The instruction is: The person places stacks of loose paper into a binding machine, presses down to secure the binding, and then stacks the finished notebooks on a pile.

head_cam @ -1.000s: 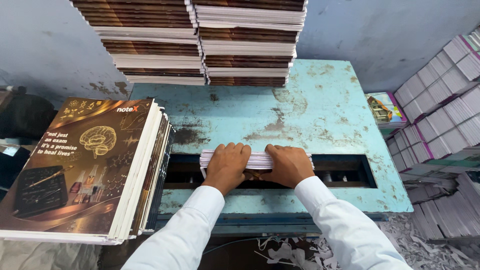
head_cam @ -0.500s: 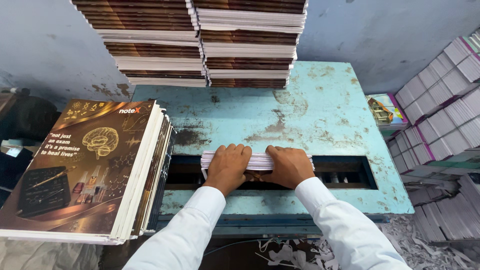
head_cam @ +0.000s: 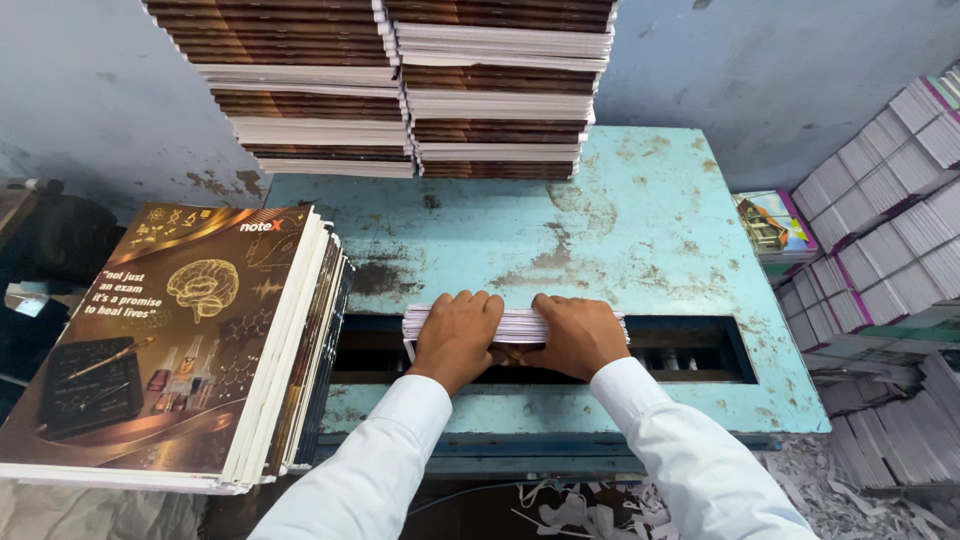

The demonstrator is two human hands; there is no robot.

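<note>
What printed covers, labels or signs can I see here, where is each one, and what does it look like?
Notebook stack, left of the table: top cover dark brown with gold brain drawing and pale lettering.
Colourful book, right of the table: picture cover, purple edge.
Bundle of pages, under left hand and right hand: white edges, no cover showing.
Tall stacks, at the back: brown and white edges only.

Both arms wear long white shirt sleeves of smooth, lightly creased cloth, each ending behind the grip in a plain buttoned-looking cuff at the wrist, while the left hand (head_cam: pixel 455 335) and right hand (head_cam: pixel 580 335) are bare, seemingly without rings, gloves or a watch.
</note>
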